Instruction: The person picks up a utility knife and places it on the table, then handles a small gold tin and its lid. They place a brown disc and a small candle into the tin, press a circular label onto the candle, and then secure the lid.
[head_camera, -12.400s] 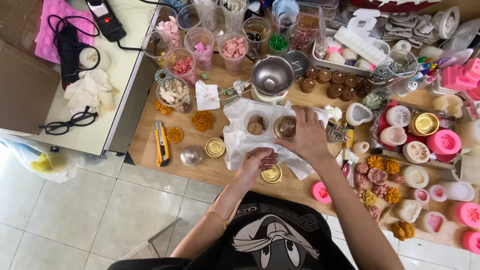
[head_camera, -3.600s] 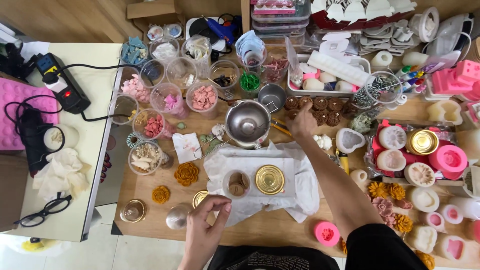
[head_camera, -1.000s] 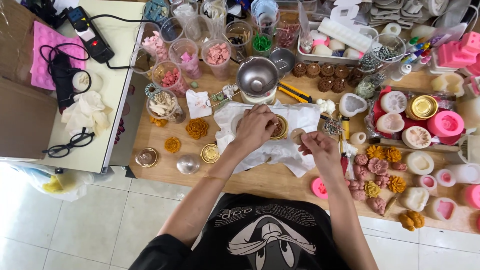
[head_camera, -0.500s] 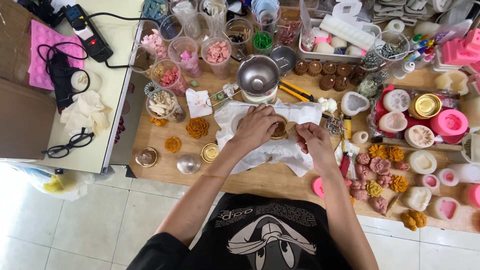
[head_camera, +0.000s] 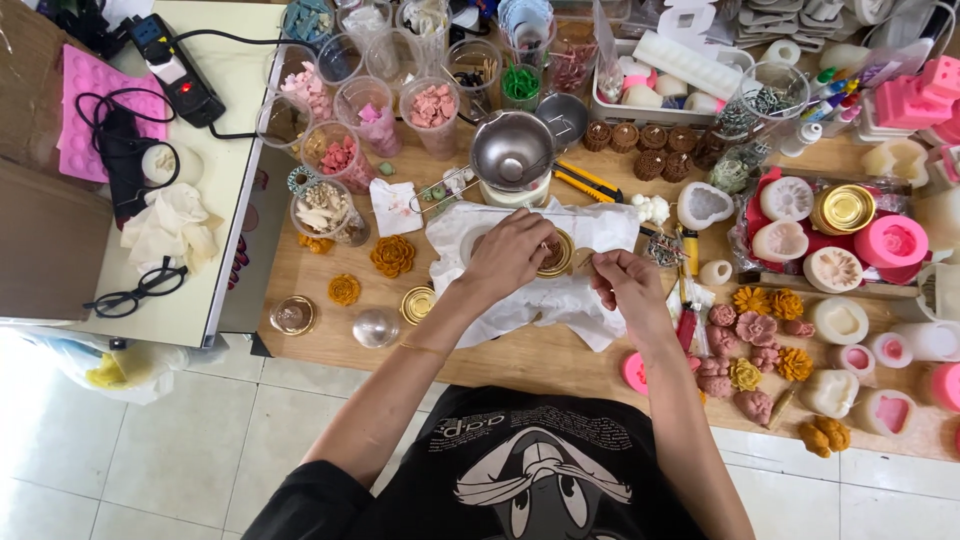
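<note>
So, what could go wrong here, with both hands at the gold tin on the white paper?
The left hand covers the gold tin, so the right hand may work half blind. The tin sits on crumpled white paper and might tilt. The metal pouring pot stands just behind; a raised arm could knock it.

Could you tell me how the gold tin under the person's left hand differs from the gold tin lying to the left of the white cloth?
The gold tin under the left hand sits on the white cloth, open and partly covered. The gold tin left of the cloth lies on bare wood, untouched and fully visible. Both are round and gold.
</note>
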